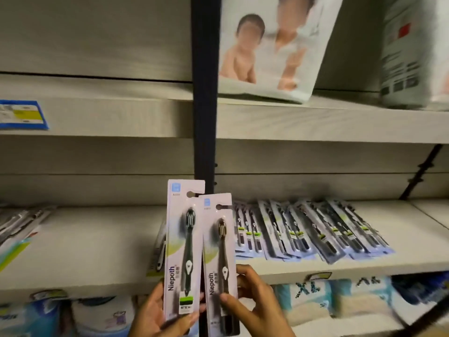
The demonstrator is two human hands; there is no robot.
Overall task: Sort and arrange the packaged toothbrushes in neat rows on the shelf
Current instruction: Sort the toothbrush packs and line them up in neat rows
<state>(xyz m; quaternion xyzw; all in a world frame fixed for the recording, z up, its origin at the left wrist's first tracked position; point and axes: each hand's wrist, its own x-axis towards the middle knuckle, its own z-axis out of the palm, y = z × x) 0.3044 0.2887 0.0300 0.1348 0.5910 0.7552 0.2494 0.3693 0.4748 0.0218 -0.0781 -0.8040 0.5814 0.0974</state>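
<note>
High on the right a white soft pack printed with babies (pixel 267 57) leans tilted, near a grey-white pack with a red square (pixel 408 57). A black upright metal post (pixel 204 93) divides the bays. A blue-edged paper price label (pixel 21 114) is far left. Blue-and-white soft packs marked XL (pixel 313 295) stand lowest.

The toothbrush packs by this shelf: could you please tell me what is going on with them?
A person is sorting packaged toothbrushes at a store shelf. The left hand grips the pack with the dark green brush, the right hand pinches the pack with the brown brush; both are held upright, side by side, in front of the shelf. Behind them, a row of similar packs lies flat and overlapping on it.
</note>
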